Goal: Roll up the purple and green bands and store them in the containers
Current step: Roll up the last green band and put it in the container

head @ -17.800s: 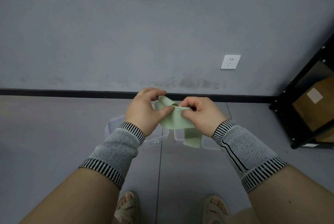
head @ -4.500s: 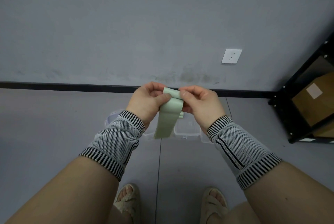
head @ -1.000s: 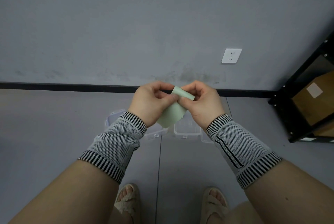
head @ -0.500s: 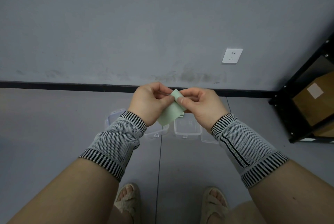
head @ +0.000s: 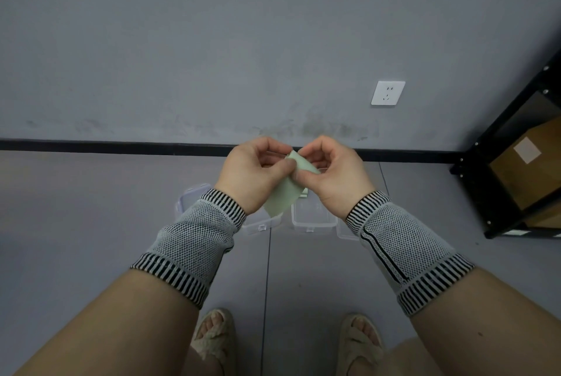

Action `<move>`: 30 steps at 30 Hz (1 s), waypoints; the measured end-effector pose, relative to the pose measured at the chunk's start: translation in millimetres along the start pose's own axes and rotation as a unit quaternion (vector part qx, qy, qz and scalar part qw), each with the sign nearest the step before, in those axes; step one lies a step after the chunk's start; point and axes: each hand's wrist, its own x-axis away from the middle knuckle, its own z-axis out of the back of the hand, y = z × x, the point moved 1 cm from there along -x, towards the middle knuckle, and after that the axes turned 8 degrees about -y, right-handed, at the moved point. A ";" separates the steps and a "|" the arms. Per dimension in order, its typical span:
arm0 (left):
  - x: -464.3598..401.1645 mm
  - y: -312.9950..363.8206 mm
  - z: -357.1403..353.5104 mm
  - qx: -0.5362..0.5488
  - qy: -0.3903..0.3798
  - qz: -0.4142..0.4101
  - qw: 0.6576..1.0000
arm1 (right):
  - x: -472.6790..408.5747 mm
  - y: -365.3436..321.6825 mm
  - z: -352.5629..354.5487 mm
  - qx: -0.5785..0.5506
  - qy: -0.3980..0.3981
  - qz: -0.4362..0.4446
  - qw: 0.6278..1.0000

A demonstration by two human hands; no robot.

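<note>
Head view: pale green flat elastic band (head: 283, 196), partly rolled, is pinched at its upper end between left hand (head: 253, 173) and right hand (head: 335, 176), fingers curled round it, its loose tail hanging. Clear plastic containers (head: 312, 219) are seen below on grey floor (head: 91, 208).

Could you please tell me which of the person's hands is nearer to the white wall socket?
Right. The right hand is below and left of the wall socket; the left hand is farther left, across the green band they both pinch.
</note>
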 end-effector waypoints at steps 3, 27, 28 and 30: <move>-0.6 -0.6 0.4 -0.021 -0.007 -0.004 1.000 | -0.2 1.1 0.9 -0.011 -0.029 -0.013 0.999; -3.4 -4.2 0.4 -0.086 0.018 0.003 0.996 | 0.4 3.3 -5.7 0.041 0.020 0.006 0.999; -3.7 -4.9 0.6 -0.088 0.022 0.005 0.996 | 1.4 2.3 -5.5 0.048 0.007 0.010 0.999; -4.6 -6.4 3.4 -0.095 0.030 0.010 0.995 | 3.8 -0.6 -3.8 0.040 -0.036 0.014 0.998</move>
